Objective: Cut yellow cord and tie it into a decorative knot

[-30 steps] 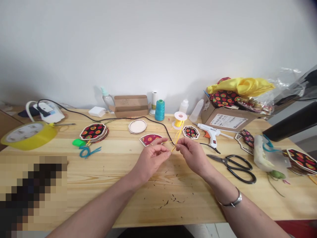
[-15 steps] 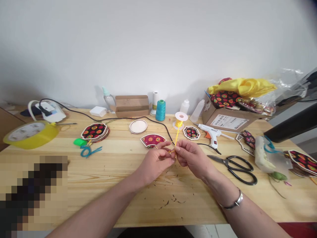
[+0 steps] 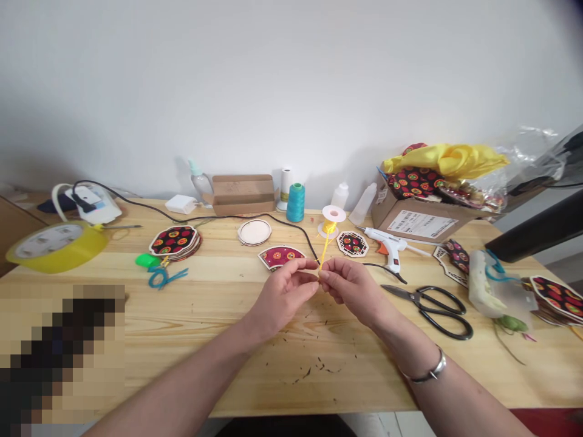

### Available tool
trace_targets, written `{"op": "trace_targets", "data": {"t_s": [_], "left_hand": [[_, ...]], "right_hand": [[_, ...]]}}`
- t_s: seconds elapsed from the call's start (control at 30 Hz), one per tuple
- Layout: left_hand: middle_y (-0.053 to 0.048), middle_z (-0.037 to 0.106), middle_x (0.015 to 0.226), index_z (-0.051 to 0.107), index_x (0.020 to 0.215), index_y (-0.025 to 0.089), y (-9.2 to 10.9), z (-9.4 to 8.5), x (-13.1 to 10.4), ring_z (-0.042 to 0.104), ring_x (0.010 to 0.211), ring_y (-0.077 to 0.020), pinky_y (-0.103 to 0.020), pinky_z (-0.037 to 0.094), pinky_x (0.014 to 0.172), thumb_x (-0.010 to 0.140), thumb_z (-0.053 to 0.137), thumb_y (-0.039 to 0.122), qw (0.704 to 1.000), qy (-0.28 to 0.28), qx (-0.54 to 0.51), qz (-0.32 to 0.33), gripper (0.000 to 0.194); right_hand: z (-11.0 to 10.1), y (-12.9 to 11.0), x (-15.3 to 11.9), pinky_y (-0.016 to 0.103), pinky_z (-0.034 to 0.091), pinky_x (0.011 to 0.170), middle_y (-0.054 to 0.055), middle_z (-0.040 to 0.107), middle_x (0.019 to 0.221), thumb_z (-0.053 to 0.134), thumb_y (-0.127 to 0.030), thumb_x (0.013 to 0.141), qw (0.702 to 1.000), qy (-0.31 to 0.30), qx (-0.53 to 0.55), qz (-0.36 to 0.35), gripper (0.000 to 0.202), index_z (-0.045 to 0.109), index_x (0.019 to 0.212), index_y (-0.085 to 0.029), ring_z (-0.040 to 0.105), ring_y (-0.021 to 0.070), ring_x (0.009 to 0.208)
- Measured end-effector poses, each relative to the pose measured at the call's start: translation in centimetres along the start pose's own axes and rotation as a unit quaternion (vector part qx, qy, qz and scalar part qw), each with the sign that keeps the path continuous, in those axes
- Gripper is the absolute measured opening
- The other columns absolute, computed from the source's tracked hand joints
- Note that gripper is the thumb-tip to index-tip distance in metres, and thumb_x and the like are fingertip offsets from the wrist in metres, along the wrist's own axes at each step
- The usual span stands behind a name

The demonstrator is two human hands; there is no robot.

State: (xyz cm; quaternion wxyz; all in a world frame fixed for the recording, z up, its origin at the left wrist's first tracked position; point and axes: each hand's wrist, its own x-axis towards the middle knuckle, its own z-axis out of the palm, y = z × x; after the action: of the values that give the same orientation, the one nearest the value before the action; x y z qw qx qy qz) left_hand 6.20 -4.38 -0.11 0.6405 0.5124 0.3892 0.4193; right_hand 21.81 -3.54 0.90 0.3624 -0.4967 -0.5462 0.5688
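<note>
A thin yellow cord (image 3: 325, 250) runs from a white spool (image 3: 334, 213) down to my fingers at the middle of the table. My right hand (image 3: 354, 286) pinches the cord between thumb and fingertips. Against it, my left hand (image 3: 283, 297) curls its fingers round the cord's lower end; the exact grip there is partly hidden. Just behind my left hand lies a red patterned fan-shaped piece (image 3: 276, 257). Behind my right hand is a dark patterned octagonal piece (image 3: 352, 244).
Large black-handled scissors (image 3: 421, 299) and a white glue gun (image 3: 387, 241) lie to the right. A cardboard box (image 3: 414, 221) with fabric stands behind. Leftward are stacked patterned pieces (image 3: 173, 241), blue snips (image 3: 159, 277) and a tape roll (image 3: 59, 246). A black cable (image 3: 218, 216) crosses the back.
My fingertips have shifted slightly left and drawn closer around the cord. The small cord loop seen at my left fingers is now mostly out of sight. The tabletop things stay put.
</note>
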Motion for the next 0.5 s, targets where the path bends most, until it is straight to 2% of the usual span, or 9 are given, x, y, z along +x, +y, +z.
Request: {"op": "trace_targets", "data": {"t_s": [0.13,0.23,0.5], "left_hand": [[-0.002,0.062,0.086,0.057,0.104,0.018,0.08,-0.08,-0.05,0.055,0.07,-0.0112,-0.025,0.044,0.067,0.078,0.058,0.025,0.999,0.004,0.045,-0.012,0.027],[-0.002,0.061,0.087,0.06,0.098,0.019,0.17,-0.11,-0.03,0.051,0.067,-0.01,-0.021,0.04,0.057,0.08,0.055,0.029,0.998,-0.015,0.053,-0.03,0.022],[0.003,0.052,0.066,0.063,0.081,0.016,-0.03,-0.27,0.15,0.038,0.049,-0.005,-0.019,0.029,0.045,0.079,0.055,0.026,0.997,-0.002,0.07,-0.036,0.013]], "right_hand": [[-0.04,0.0,0.03,0.021,0.028,0.044,-0.004,0.048,0.055,0.054,-0.032,0.076,1.0,0.004,-0.029,-0.007,0.017,0.052,0.068,-0.016,0.036,0.0067,0.047],[-0.1,0.07,0.07,0.021,0.029,0.044,-0.004,0.047,0.055,0.053,-0.031,0.076,0.999,0.004,-0.051,-0.012,0.018,0.052,0.066,-0.017,0.036,0.0066,0.047],[-0.05,0.12,0.18,0.021,0.03,0.045,-0.003,0.049,0.056,0.054,-0.031,0.077,0.998,-0.006,-0.055,-0.015,0.017,0.053,0.068,-0.016,0.038,0.0071,0.049]]}}
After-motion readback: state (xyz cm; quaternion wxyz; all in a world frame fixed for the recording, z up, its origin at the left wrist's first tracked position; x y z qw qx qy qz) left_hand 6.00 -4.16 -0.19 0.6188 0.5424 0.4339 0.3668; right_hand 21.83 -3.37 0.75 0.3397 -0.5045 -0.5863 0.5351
